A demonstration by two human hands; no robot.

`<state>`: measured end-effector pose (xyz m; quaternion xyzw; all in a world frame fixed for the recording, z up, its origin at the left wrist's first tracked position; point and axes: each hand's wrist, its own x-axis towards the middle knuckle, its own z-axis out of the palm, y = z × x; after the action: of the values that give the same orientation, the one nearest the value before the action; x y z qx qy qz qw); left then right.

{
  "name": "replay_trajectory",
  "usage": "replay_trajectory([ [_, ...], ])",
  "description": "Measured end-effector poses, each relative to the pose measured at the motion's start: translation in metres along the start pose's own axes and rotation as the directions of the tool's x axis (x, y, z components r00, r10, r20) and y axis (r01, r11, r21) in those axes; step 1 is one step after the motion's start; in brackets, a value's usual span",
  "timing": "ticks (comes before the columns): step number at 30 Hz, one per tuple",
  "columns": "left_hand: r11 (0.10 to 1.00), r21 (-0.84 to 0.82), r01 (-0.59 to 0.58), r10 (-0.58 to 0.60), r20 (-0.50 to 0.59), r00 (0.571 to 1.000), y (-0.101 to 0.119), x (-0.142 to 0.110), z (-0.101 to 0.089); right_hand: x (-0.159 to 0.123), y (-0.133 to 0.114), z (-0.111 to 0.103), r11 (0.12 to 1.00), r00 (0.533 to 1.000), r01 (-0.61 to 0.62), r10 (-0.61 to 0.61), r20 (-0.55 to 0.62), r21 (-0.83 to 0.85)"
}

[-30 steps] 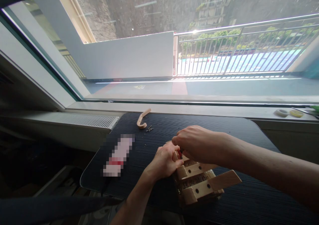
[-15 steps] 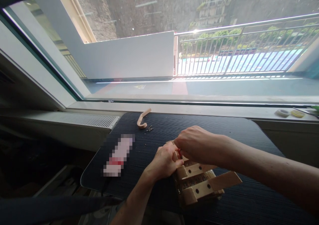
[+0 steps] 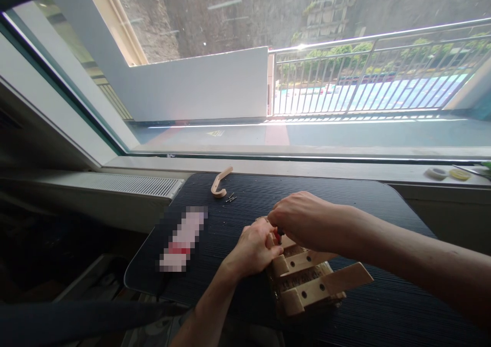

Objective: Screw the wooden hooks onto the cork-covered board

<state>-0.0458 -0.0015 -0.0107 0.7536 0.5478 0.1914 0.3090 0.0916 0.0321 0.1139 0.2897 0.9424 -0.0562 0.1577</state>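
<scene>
My right hand (image 3: 297, 219) is closed around a screwdriver (image 3: 278, 234); only a bit of red and dark handle shows below the fist. My left hand (image 3: 255, 247) is closed beside it, fingers pressing a wooden hook (image 3: 287, 241) that is mostly hidden under both hands. That hook lies on a board wrapped in brownish clear film (image 3: 298, 280). Two more wooden hooks sit across the board: a middle hook (image 3: 301, 263) and a near hook (image 3: 312, 290), each with two dark screw spots. The screwdriver's tip is out of sight.
On the black table (image 3: 249, 183) a loose wooden hook (image 3: 219, 184) lies at the back left, beside several small screws (image 3: 230, 198). A blurred pink-and-red item (image 3: 182, 242) rests at the left. Tape rolls (image 3: 437, 173) stand on the windowsill (image 3: 345, 172), right.
My right fist has turned slightly on the screwdriver and lifted a little, so more of the dark handle and the hook beneath shows. My left hand has kept its place.
</scene>
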Motion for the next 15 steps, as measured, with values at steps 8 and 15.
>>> replay_trajectory([
  [8, 1.000, -0.009, 0.010, -0.011, -0.013, 1.000, 0.0001, -0.0009, 0.0010, -0.0007, 0.0026, 0.0040, 1.000, 0.999, -0.005, 0.005, -0.045, -0.011],
  [15, 0.999, -0.015, -0.033, 0.032, -0.016, 0.999, 0.0010, 0.0005, -0.0003, -0.0028, 0.0092, 0.0046, 0.999, 0.996, 0.042, -0.042, -0.078, 0.002],
])
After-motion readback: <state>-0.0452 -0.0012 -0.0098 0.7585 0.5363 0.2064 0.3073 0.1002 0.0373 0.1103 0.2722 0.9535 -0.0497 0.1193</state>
